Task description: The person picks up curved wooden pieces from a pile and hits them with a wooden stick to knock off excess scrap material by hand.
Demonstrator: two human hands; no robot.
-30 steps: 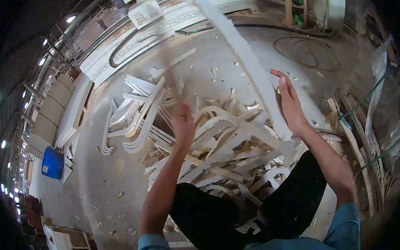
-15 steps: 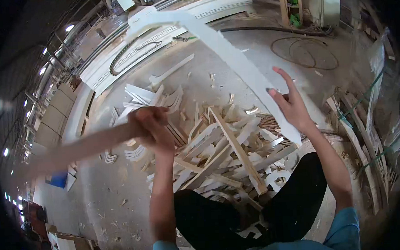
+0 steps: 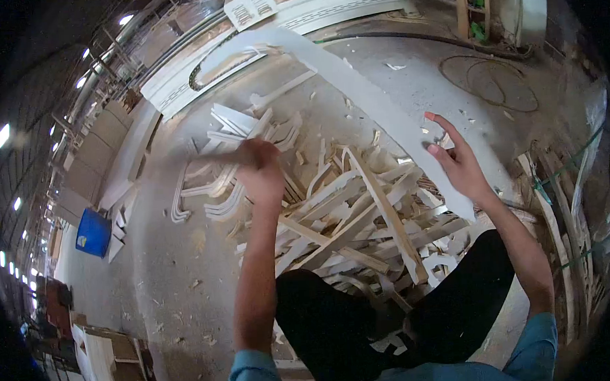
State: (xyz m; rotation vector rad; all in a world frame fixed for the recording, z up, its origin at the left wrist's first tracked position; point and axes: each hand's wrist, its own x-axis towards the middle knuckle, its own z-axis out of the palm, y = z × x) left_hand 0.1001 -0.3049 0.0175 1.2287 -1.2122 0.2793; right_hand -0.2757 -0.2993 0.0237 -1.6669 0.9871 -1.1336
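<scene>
My right hand is around the lower end of a long curved white board. Its thumb and index finger show apart, while the other fingers are largely hidden. The board slants up and away to the left, and its far end bends like a hockey stick. My left hand is closed round a wooden stick that points left and is smeared by motion. Below both hands lies a heap of wood offcuts, with strips and curved scraps crossing each other in front of my knees.
Curved white pieces lie stacked left of the heap. A blue bin stands farther left. Long wood strips tied with green cord are at the right. A coiled hose and a long white panel lie at the back.
The stick in my left hand has swung and now appears shorter and more blurred. My view has shifted, so the scene sits farther right and the blue bin shows fully. My right hand keeps the board.
</scene>
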